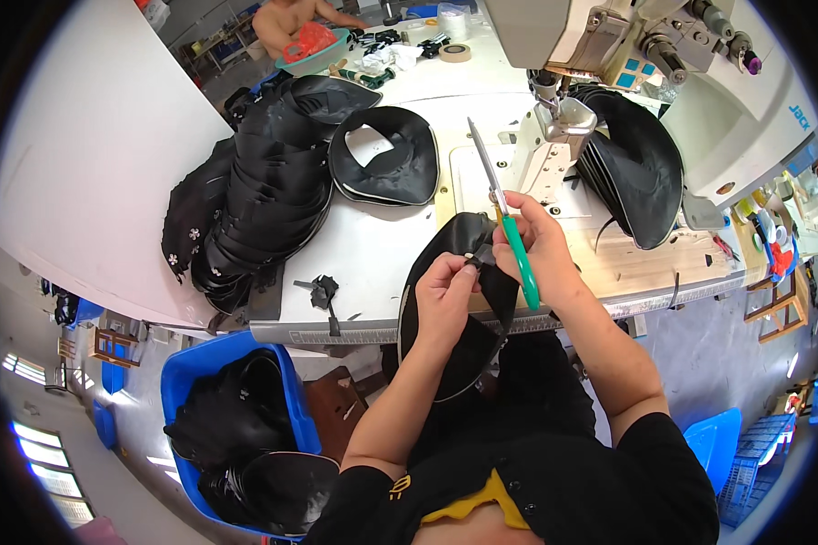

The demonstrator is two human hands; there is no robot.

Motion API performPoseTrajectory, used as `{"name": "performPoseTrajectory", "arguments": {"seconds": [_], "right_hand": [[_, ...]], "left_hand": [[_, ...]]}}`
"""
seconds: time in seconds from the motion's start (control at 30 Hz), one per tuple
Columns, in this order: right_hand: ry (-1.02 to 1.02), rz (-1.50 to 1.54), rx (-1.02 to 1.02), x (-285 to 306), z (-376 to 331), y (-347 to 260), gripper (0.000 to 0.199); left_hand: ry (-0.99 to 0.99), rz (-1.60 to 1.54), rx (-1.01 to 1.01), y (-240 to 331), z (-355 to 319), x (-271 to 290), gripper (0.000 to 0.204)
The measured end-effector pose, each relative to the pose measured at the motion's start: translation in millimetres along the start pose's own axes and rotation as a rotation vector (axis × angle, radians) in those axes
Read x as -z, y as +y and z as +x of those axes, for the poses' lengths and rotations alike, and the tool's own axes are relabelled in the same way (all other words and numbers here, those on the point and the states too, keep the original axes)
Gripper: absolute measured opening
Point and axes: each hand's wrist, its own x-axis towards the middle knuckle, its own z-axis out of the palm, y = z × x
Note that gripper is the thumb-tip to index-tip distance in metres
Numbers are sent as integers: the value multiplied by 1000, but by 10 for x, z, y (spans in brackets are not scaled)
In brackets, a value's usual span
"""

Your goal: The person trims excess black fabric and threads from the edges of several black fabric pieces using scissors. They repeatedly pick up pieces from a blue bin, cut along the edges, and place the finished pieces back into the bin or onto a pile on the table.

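Note:
My left hand (pixel 442 298) is closed, pinching the edge of a black, leather-like curved piece (pixel 421 336) that hangs over the table's front edge toward my lap. Green-handled scissors (pixel 518 256) are gripped in my right hand (pixel 547 252), their blades pointing up and away from me. The right fingertips meet the same black piece beside the left fingers, at a small dark tab (pixel 483 257). Just beyond the hands stands the post of a white sewing machine (pixel 550 150). A ring-shaped black piece (pixel 386 186) lies flat to the far left of them.
Stacked black pieces (pixel 268 191) cover the table's left side; another stack (pixel 634 168) leans right of the machine post. Black scraps (pixel 322 292) lie near the front edge. A blue bin (pixel 302 400) of black pieces stands on the floor at left. Another person (pixel 286 25) sits across the table.

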Motion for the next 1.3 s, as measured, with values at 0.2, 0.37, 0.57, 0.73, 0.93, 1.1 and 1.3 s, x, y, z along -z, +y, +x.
{"name": "performPoseTrajectory", "arguments": {"seconds": [0.2,0.37,0.57,0.73,0.93,1.1,1.3], "right_hand": [[169,-127,86,255,-338,-163,56],[169,-904,373,480,-733,-300,62],[177,-1222,450,551,-900,-22,60],[197,-1149,441,434,-806,78,55],[164,-1130,315,411,-830,132,56],[147,-1156,324,468,-895,-49,60],[117,-1107,287,506,-972,-63,76]], "left_hand": [[-30,-179,84,-1,-19,100,9],[-16,-388,133,8,-33,100,12],[8,-494,160,-31,-40,-63,13],[-10,-431,157,-54,-72,-115,14],[56,-229,66,-84,-104,-186,14],[33,-209,56,-117,-117,-210,15],[71,-435,168,-56,-91,-247,16]]}}
